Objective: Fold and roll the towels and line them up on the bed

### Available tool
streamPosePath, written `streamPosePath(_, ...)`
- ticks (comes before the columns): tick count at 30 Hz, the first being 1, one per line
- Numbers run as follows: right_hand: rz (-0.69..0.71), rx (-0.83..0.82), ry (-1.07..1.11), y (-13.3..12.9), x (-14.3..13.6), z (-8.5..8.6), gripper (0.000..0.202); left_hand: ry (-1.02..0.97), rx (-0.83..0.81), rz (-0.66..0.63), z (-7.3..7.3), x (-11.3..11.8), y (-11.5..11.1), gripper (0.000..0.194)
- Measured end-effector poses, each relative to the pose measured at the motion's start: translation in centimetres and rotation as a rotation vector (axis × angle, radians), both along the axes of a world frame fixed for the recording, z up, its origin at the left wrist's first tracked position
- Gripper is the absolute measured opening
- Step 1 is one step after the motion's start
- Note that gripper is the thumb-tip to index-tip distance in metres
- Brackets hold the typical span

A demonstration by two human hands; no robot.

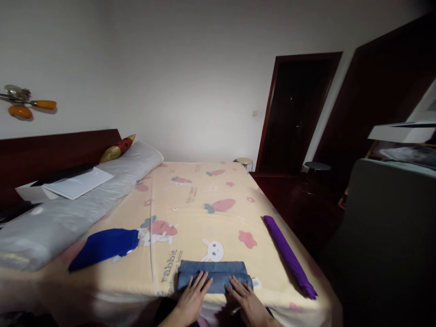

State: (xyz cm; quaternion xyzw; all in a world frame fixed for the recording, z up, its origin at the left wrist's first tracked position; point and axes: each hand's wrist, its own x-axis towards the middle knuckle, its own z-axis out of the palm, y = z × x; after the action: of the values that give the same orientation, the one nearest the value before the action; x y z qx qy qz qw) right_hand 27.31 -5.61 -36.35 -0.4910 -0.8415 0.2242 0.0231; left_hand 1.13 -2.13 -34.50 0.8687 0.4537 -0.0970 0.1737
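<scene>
A folded blue-grey cloth [218,268] lies near the front edge of the bed, with a white tag sticking out at its right end. My left hand [195,293] rests flat on its left half, fingers spread. On the right half lies my right hand [243,295], its fingers also stretched out and apart. To the left is a flat royal-blue cloth item [105,245]. A long purple rolled bundle [288,254] lies along the right side of the bed. Neither hand grips anything.
The bed [190,186] has a cream rabbit-and-carrot sheet. A grey bolster [112,190] runs along the headboard [51,145], with a white flat box [76,181] on it. A dark panel [381,236] stands at right, near a round stool [316,166] and a door [299,113].
</scene>
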Motion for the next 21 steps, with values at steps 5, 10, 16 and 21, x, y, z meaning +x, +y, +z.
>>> streamPosePath(5,-0.027,0.154,-0.069,0.7,1.4,-1.8,0.090,-0.023,0.100,-0.064,-0.9,-1.2,0.7,0.096)
streamPosePath(10,-0.211,0.505,-0.207,1.7,4.4,-5.4,0.082,0.039,0.202,-0.006,-1.2,-3.6,2.3,0.092)
streamPosePath(16,-0.242,0.595,-0.221,2.3,4.6,-6.4,0.076,0.059,0.239,0.022,-1.9,-4.4,2.9,0.086)
streamPosePath(21,-0.331,0.396,-0.158,1.7,2.4,-2.7,0.050,0.014,0.207,0.091,-2.7,-4.1,2.9,0.071)
